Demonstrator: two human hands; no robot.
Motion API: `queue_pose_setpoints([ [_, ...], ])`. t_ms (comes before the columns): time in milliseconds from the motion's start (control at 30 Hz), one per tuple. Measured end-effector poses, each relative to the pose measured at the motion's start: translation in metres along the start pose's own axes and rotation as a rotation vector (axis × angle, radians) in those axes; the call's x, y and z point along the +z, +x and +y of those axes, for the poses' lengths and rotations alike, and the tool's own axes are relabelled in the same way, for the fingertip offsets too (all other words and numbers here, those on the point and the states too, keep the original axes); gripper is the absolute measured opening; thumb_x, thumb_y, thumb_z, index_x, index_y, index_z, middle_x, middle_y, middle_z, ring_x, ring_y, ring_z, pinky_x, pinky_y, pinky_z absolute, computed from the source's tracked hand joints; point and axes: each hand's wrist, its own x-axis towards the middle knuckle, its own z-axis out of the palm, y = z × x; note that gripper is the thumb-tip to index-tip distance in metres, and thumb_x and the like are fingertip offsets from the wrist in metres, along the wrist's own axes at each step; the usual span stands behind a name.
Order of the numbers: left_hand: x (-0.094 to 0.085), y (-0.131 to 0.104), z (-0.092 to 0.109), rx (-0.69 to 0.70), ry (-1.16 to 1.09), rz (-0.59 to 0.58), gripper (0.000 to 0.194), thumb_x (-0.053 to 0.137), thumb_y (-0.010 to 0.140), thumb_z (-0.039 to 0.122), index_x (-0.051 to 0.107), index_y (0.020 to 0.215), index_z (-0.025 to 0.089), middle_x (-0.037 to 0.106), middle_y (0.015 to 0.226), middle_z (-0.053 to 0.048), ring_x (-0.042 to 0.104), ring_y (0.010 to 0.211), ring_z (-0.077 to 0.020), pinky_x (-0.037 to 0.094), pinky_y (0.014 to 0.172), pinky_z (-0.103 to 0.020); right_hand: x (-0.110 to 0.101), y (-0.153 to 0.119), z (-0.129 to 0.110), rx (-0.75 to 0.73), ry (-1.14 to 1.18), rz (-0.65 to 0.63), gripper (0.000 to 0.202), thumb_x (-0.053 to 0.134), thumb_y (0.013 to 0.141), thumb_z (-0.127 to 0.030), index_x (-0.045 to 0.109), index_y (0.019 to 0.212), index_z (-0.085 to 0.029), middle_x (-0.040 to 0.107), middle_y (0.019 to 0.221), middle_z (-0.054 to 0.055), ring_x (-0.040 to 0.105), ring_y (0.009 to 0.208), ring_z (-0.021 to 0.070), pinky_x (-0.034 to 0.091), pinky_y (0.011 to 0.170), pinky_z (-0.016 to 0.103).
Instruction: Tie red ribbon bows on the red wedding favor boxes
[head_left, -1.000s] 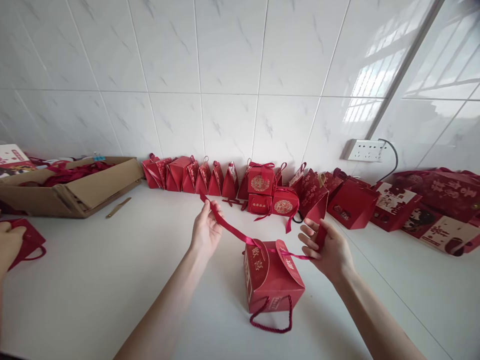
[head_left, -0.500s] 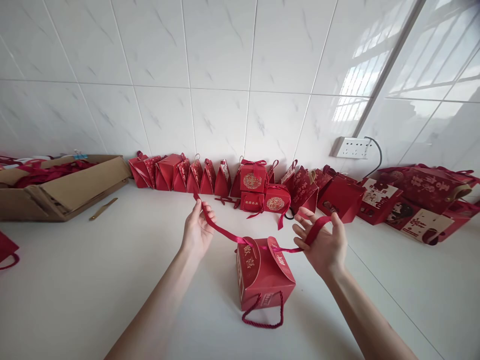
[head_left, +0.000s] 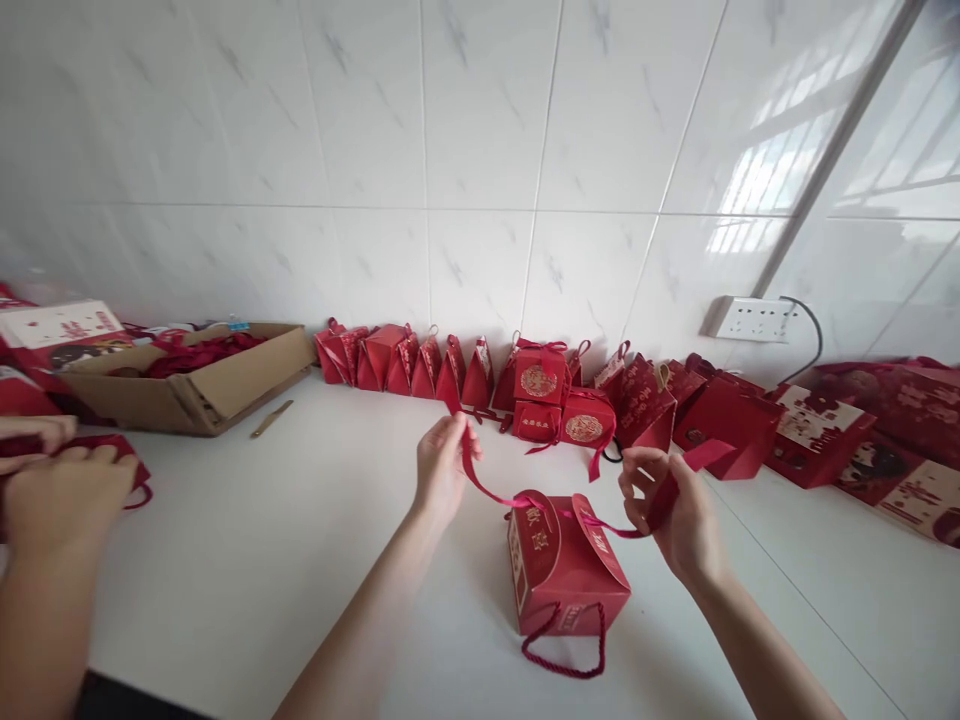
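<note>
A red gift box (head_left: 577, 565) with gold characters and curved closed flaps stands on the white table. A dark red rope handle (head_left: 564, 670) hangs from its near side. A narrow red ribbon (head_left: 491, 490) passes through the top of the box. To the upper left, my left hand (head_left: 442, 465) pinches one ribbon end between thumb and fingers. My right hand (head_left: 686, 515), to the right of the box, grips the other end, whose tail sticks out past the thumb. Both ribbon lengths sag a little. Neither hand touches the box.
Along the tiled wall stands a row of red gift boxes (head_left: 540, 385). At left are an open cardboard box (head_left: 240, 385) with red ribbons inside and a brass-coloured strip (head_left: 271, 418). Another person's hands (head_left: 71, 495) hold a red item. A power socket (head_left: 757, 318) is on the wall.
The view has swung left, bringing another person's hands into sight. My right hand has closed its thumb onto the ribbon, with the tail now pointing outward. My left hand keeps its pinch.
</note>
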Motion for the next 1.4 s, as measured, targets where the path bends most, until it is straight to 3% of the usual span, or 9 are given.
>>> queue_pose_setpoints([
  [133,0.009,-0.009,0.006,0.069,0.158,-0.094,0.033,0.075,0.071,0.039,0.056,0.06,0.014,0.054,0.055,0.002,0.049,0.048,-0.008,0.039,0.05,-0.02,0.02,-0.004,-0.003,-0.002,-0.166,-0.106,0.039,0.061,0.076,-0.057,0.058,0.084,-0.018,0.04,0.057,-0.006,0.033,0.042,0.0062,0.028,0.034,0.018],
  [300,0.026,-0.01,0.017,0.099,0.253,-0.131,0.034,0.07,0.076,0.044,0.056,0.065,0.015,0.049,0.058,0.003,0.043,0.051,-0.008,0.033,0.048,-0.02,0.057,-0.006,-0.031,0.006,-0.451,-0.302,0.044,0.06,0.075,-0.061,0.051,0.084,-0.019,0.029,0.054,-0.01,0.028,0.041,0.0054,0.031,0.039,0.02],
  [500,0.058,-0.008,0.038,0.159,0.304,-0.202,0.035,0.069,0.076,0.045,0.051,0.064,0.016,0.042,0.06,0.005,0.036,0.057,-0.0078,0.032,0.053,-0.019,0.085,-0.002,-0.059,-0.027,-0.444,-0.392,0.048,0.053,0.076,-0.067,0.042,0.072,-0.02,0.023,0.055,-0.009,0.018,0.046,0.0057,0.018,0.04,0.019],
  [767,0.083,-0.009,0.051,0.202,0.632,-0.381,0.034,0.06,0.083,0.044,0.051,0.066,0.017,0.036,0.058,0.005,0.029,0.055,-0.008,0.024,0.05,-0.02,0.074,0.0,-0.061,-0.037,-0.096,-0.402,0.042,0.036,0.086,-0.054,0.026,0.06,-0.021,0.017,0.054,-0.007,0.013,0.049,0.0077,0.014,0.043,0.022],
  [867,0.085,-0.011,0.05,0.165,0.731,-0.456,0.033,0.059,0.084,0.044,0.052,0.067,0.017,0.036,0.058,0.006,0.029,0.053,-0.0078,0.024,0.049,-0.02,0.068,-0.001,-0.065,-0.022,-0.067,-0.431,0.039,0.043,0.085,-0.046,0.028,0.059,-0.021,0.019,0.053,-0.008,0.017,0.046,0.0064,0.015,0.04,0.02],
  [1033,0.085,-0.015,0.05,0.134,0.793,-0.49,0.029,0.059,0.084,0.043,0.056,0.071,0.018,0.045,0.06,0.004,0.036,0.055,-0.0083,0.029,0.05,-0.02,0.067,-0.006,-0.076,-0.04,-0.086,-0.476,0.035,0.055,0.086,-0.044,0.042,0.065,-0.019,0.039,0.054,-0.006,0.035,0.04,0.0048,0.031,0.033,0.015],
  [1200,0.089,-0.021,0.055,0.141,0.74,-0.553,0.027,0.056,0.088,0.039,0.058,0.07,0.018,0.057,0.063,0.002,0.052,0.061,-0.0102,0.041,0.058,-0.019,0.069,-0.005,-0.085,-0.098,-0.13,-0.449,0.032,0.059,0.085,-0.044,0.057,0.072,-0.015,0.055,0.071,-0.001,0.056,0.048,0.0072,0.046,0.04,0.017],
  [1400,0.087,-0.019,0.057,0.157,0.65,-0.484,0.026,0.058,0.087,0.039,0.058,0.071,0.019,0.062,0.062,0.001,0.06,0.062,-0.0128,0.048,0.062,-0.022,0.066,-0.005,-0.088,-0.242,-0.215,-0.378,0.025,0.062,0.084,-0.041,0.065,0.074,-0.018,0.061,0.073,0.002,0.058,0.072,0.0127,0.051,0.068,0.022],
])
